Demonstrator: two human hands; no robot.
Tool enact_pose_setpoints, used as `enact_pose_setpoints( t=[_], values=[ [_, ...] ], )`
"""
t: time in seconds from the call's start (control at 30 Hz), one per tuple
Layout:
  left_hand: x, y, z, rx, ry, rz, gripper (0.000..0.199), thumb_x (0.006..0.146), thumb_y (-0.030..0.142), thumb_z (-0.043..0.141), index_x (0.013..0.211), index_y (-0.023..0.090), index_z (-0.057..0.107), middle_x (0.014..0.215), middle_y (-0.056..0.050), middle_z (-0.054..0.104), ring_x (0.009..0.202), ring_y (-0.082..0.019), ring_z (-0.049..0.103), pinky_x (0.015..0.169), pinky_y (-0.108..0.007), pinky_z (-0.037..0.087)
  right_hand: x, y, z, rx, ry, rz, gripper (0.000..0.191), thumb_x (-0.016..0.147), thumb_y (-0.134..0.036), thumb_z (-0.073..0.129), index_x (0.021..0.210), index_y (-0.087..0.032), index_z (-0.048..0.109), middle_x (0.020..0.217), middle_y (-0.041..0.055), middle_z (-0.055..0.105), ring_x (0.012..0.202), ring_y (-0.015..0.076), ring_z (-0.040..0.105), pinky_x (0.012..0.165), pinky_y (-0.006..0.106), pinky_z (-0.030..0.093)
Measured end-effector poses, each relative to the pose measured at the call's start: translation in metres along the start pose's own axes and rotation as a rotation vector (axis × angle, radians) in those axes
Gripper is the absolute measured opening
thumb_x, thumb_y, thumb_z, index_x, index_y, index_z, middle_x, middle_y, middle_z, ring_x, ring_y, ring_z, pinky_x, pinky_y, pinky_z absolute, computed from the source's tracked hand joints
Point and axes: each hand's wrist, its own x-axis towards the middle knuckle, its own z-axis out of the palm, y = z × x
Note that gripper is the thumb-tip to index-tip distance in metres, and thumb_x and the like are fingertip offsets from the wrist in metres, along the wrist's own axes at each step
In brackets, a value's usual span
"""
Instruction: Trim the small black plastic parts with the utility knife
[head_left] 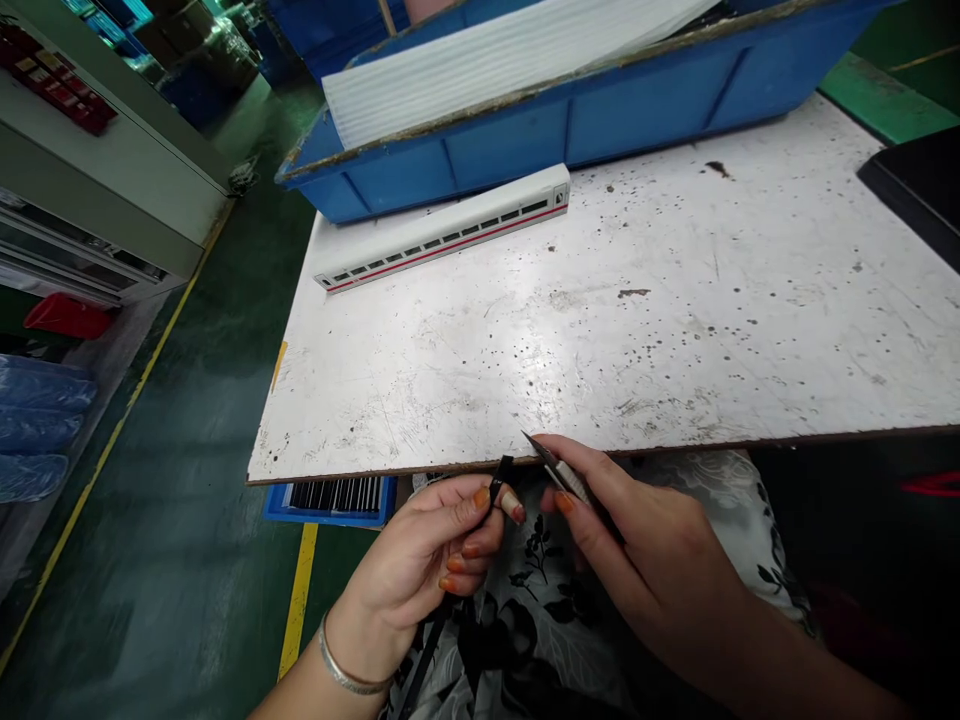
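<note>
Just below the speckled desk (675, 330) edge, the left hand (412, 560) grip is clamped on a black strip (497, 490), and the right hand (652, 570) grip is clamped on a craft knife (564, 474) near it.

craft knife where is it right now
In the head view, the craft knife sits in the right hand, low and centre, at the near edge of the white table, its blade beside the thin black strip held in the left hand.
</note>
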Motion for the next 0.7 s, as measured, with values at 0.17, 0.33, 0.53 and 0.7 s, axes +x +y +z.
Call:
enact_pose_setpoints(
  t=[0.17, 0.33, 0.53, 0.7],
  values=[
    [-0.003, 0.001, 0.0, -0.041, -0.054, -0.062, 0.025, 0.096, 0.028, 0.051, 0.094, 0.013, 0.071, 0.059, 0.003, 0.036, 0.045, -0.002, 0.023, 0.035, -0.009, 0.024, 0.006, -0.006, 0.003, 0.206, -0.05, 0.167, 0.026, 0.096, -0.026, 0.049, 0.121, -0.023, 0.057, 0.062, -0.0052, 0.065, 0.045, 0.0098, 0.058, 0.044, 0.021, 0.044],
    [-0.007, 0.007, 0.008, -0.058, -0.082, -0.137, 0.025, 0.096, 0.026, 0.049, 0.093, 0.012, 0.069, 0.058, 0.004, 0.037, 0.043, -0.003, 0.022, 0.033, -0.009, 0.03, 0.007, -0.01, 0.011, 0.556, -0.12, 0.438, 0.022, 0.095, -0.037, 0.052, 0.111, -0.023, 0.06, 0.063, -0.0039, 0.062, 0.043, 0.0091, 0.052, 0.041, 0.02, 0.04],
    [-0.015, 0.016, 0.023, 0.029, -0.088, -0.183, 0.023, 0.096, 0.027, 0.048, 0.094, 0.012, 0.066, 0.059, 0.004, 0.042, 0.042, -0.003, 0.028, 0.034, -0.011, 0.041, 0.008, -0.016, 0.017, 0.847, -0.109, 0.543, 0.022, 0.094, -0.041, 0.057, 0.094, -0.019, 0.058, 0.061, -0.003, 0.06, 0.04, 0.005, 0.042, 0.042, 0.02, 0.032],
    [-0.021, 0.017, 0.029, 0.059, -0.081, -0.182, 0.023, 0.096, 0.026, 0.047, 0.092, 0.013, 0.065, 0.06, 0.003, 0.042, 0.041, -0.003, 0.03, 0.035, -0.013, 0.045, 0.005, -0.018, 0.018, 0.984, -0.12, 0.559, 0.022, 0.093, -0.041, 0.058, 0.094, -0.019, 0.056, 0.059, -0.0045, 0.059, 0.037, 0.0031, 0.039, 0.041, 0.019, 0.027]
  ],
)
